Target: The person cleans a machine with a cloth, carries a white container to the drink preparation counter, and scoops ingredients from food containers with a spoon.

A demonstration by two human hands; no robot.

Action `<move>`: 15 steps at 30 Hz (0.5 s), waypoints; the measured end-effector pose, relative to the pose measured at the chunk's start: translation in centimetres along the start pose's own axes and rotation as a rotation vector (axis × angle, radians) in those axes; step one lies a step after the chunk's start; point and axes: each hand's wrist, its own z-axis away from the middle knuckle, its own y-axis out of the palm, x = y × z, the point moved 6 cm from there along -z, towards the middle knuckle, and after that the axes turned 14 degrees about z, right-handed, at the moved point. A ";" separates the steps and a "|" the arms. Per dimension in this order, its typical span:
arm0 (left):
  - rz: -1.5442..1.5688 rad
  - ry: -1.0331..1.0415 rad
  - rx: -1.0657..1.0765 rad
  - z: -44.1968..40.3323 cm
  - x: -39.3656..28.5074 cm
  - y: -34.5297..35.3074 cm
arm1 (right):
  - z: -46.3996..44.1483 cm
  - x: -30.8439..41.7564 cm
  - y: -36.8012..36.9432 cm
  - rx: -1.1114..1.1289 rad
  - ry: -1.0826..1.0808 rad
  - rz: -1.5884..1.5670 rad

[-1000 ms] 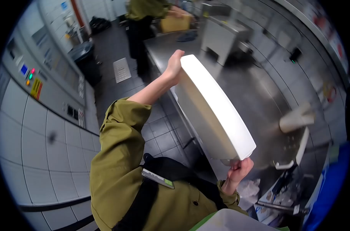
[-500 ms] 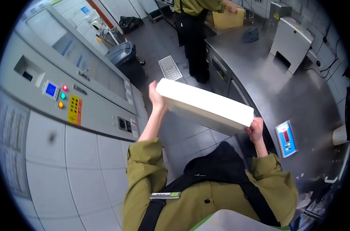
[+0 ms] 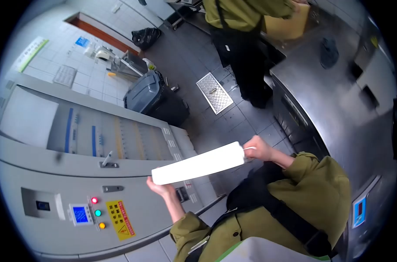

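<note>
A white rectangular container (image 3: pixel 198 163) is held up in the air in front of the body, above the tiled floor (image 3: pixel 207 135), between the grey electrical cabinet (image 3: pixel 150 216) and the steel bench (image 3: pixel 316 100). The right hand (image 3: pixel 260 149) is closed in a near fist on the rim at one end; the left hand (image 3: pixel 161 187) has hold of the opposite end, palm against it, with most of its fingers hidden. The container looks like stiff, smooth plastic, probably fairly light for its length and not fragile, though whatever it may contain cannot be seen. Its glossy walls could slip, especially if wet, so the rim seems the surest grip, with a hand at each short end to stop it twisting.
</note>
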 end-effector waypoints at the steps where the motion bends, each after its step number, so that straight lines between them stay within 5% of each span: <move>1: -0.018 0.016 0.003 -2.1 -0.1 0.6 | -3.0 -0.5 -0.2 0.053 0.017 -0.029; 7: 0.115 -0.009 -0.073 -16.7 2.9 4.7 | -21.0 -5.5 -1.0 0.117 0.014 -0.002; 15: 0.087 -0.088 0.030 -39.1 8.4 16.2 | -40.6 -10.3 -6.1 -0.102 0.042 0.051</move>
